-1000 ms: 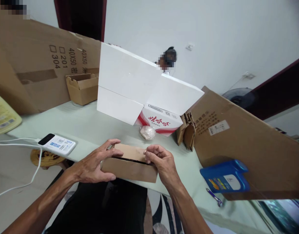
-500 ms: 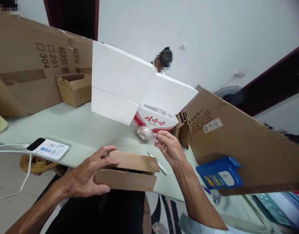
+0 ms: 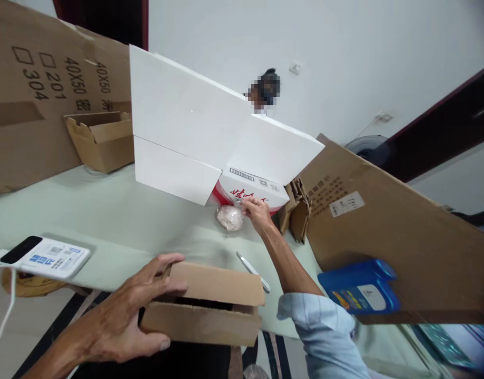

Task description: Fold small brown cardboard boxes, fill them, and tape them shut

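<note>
My left hand [image 3: 123,310] grips the left end of a small brown cardboard box [image 3: 210,321], thumb on the near side and fingers over the far flap. The box's top flaps stand slightly apart, with a dark gap between them; its contents are hidden. Farther forward, my right hand [image 3: 259,215] pinches at the right edge of a crumpled clear plastic bag [image 3: 229,217] resting on the table. What is inside the bag is unclear. A slim light-coloured knife [image 3: 254,272] lies between the bag and the box.
Behind the bag stand a white carton [image 3: 186,126] and a red-and-white box [image 3: 261,188]. Folded cardboard [image 3: 297,210] is right of them. Blue bottle [image 3: 360,289] lies at right; a white power bank [image 3: 48,257] with cables at left. An open brown box [image 3: 103,139] stands behind. Someone's head shows beyond the carton.
My right hand has reached farther forward and slightly left, staying at the bag's edge. My left hand and the small box sit lower in view. The camera view has shifted a little.
</note>
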Demonstrator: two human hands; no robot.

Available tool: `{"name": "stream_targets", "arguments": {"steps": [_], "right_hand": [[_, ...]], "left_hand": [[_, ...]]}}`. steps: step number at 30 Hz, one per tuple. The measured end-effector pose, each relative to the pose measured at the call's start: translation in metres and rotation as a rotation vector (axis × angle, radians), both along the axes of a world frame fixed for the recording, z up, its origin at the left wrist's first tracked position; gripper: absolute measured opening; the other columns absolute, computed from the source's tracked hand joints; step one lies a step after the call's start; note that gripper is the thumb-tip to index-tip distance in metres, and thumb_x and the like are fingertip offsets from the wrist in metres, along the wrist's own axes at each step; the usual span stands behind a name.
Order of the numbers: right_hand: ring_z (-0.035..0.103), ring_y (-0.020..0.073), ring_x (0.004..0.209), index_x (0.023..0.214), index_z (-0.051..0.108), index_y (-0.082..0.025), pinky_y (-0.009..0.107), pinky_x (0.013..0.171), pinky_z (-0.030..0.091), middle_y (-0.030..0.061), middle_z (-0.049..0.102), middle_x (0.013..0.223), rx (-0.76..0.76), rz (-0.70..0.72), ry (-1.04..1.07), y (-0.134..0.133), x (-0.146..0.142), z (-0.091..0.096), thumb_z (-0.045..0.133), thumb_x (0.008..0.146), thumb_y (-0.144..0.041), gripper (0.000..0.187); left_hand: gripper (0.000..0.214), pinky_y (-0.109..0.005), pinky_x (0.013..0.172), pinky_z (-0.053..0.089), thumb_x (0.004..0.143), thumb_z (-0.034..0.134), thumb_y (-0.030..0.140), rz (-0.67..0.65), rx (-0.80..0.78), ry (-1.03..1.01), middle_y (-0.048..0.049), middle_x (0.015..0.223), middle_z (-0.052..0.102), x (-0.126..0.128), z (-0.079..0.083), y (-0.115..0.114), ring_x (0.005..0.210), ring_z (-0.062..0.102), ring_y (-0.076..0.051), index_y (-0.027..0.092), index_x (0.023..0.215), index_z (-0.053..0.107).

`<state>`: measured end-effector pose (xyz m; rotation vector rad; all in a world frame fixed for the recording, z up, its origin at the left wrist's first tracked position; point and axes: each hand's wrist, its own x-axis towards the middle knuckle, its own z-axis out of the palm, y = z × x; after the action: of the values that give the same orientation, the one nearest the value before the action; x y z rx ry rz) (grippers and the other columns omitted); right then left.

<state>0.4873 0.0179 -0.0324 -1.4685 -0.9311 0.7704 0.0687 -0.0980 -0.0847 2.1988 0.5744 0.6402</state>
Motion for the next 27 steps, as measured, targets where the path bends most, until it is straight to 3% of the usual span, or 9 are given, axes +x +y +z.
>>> {"name": "stream_targets", "arguments": {"steps": [4, 7, 10, 14, 16, 22, 27], "right_hand": [[0.061, 0.0131, 0.062, 0.081, 0.071, -0.022, 0.026, 0.058, 0.053, 0.0005, 0.075, 0.074, 0.045, 0.034, -0.076, 0.041, 0.01, -0.002, 0.09, 0.061, -0.046, 0.036], [0.059, 0.0132, 0.059, 0.077, 0.07, -0.022, 0.026, 0.056, 0.051, -0.0007, 0.071, 0.067, 0.008, 0.051, -0.145, 0.053, 0.017, -0.017, 0.089, 0.064, -0.046, 0.033], [0.055, 0.0121, 0.053, 0.07, 0.067, -0.02, 0.025, 0.052, 0.047, -0.0035, 0.063, 0.056, -0.086, 0.069, -0.228, 0.048, 0.027, -0.04, 0.092, 0.069, -0.045, 0.035], [0.054, 0.0085, 0.054, 0.077, 0.065, -0.017, 0.022, 0.055, 0.047, -0.0063, 0.061, 0.064, -0.186, 0.073, -0.328, 0.033, 0.039, -0.063, 0.083, 0.094, -0.048, 0.039], [0.055, 0.0082, 0.055, 0.08, 0.065, -0.016, 0.022, 0.056, 0.048, -0.0064, 0.061, 0.067, -0.214, 0.07, -0.375, 0.028, 0.044, -0.068, 0.078, 0.1, -0.048, 0.04], [0.057, 0.0101, 0.057, 0.077, 0.067, -0.017, 0.025, 0.061, 0.05, -0.0067, 0.061, 0.065, -0.255, 0.045, -0.521, 0.025, 0.052, -0.073, 0.082, 0.096, -0.044, 0.037], [0.066, 0.0138, 0.072, 0.083, 0.069, -0.016, 0.029, 0.073, 0.057, -0.0035, 0.068, 0.078, -0.297, 0.009, -0.682, 0.026, 0.054, -0.075, 0.079, 0.101, -0.043, 0.033]], "left_hand": [[0.095, -0.047, 0.125, 0.051, 0.067, 0.078, 0.005, -0.002, 0.0, 0.031, -0.0038, 0.183, 0.025, 0.0, -0.004, -0.002, 0.159, 0.048, -0.035, 0.04, 0.152, 0.057], [0.097, -0.048, 0.126, 0.049, 0.064, 0.077, 0.003, 0.023, -0.005, 0.042, -0.0026, 0.184, 0.025, 0.0, -0.005, -0.004, 0.16, 0.047, -0.035, 0.041, 0.151, 0.057], [0.097, -0.047, 0.126, 0.05, 0.063, 0.078, 0.003, 0.016, -0.007, 0.039, -0.002, 0.184, 0.025, 0.0, -0.006, -0.004, 0.16, 0.046, -0.035, 0.041, 0.151, 0.058], [0.095, -0.046, 0.125, 0.052, 0.065, 0.079, 0.005, -0.001, -0.014, 0.037, -0.0015, 0.184, 0.025, 0.0, -0.007, -0.002, 0.159, 0.047, -0.035, 0.041, 0.15, 0.059], [0.094, -0.048, 0.125, 0.051, 0.065, 0.079, 0.006, -0.012, -0.02, 0.034, -0.0019, 0.184, 0.025, 0.0, -0.006, -0.001, 0.159, 0.047, -0.036, 0.041, 0.15, 0.058], [0.091, -0.052, 0.125, 0.051, 0.065, 0.078, 0.007, 0.005, -0.029, 0.045, -0.0029, 0.183, 0.026, 0.0, -0.004, -0.002, 0.158, 0.048, -0.038, 0.041, 0.148, 0.061], [0.089, -0.049, 0.124, 0.052, 0.067, 0.08, 0.008, 0.008, -0.025, 0.066, -0.0031, 0.183, 0.027, -0.001, -0.004, -0.002, 0.157, 0.049, -0.037, 0.04, 0.148, 0.061]]}}
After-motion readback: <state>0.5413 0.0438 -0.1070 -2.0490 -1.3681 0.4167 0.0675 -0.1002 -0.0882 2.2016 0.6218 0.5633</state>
